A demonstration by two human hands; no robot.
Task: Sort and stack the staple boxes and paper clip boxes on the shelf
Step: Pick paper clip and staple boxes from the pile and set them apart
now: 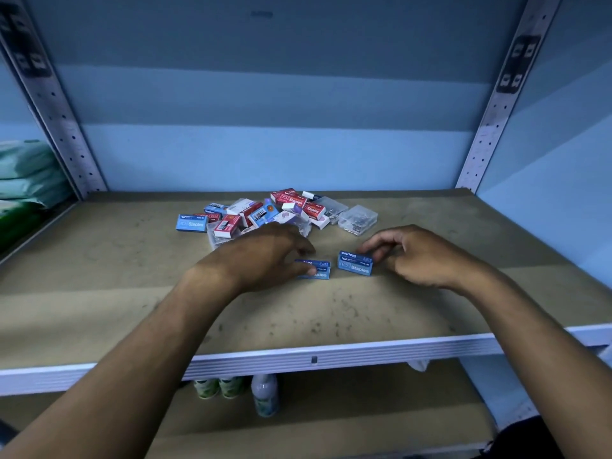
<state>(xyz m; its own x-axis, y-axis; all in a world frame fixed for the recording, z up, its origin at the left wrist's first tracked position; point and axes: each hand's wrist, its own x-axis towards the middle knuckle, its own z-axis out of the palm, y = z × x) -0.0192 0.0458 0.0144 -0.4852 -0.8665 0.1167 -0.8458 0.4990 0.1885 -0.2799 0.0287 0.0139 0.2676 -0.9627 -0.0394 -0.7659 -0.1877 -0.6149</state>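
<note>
I see two bare hands over a brown shelf. My left hand pinches one blue staples box; my right hand grips another blue staples box just beside it — both resting on the shelf. Behind lies a mixed pile of boxes.

You face a pale blue wall behind perforated grey metal uprights; the scuffed brown shelf board has a white front edge.
</note>
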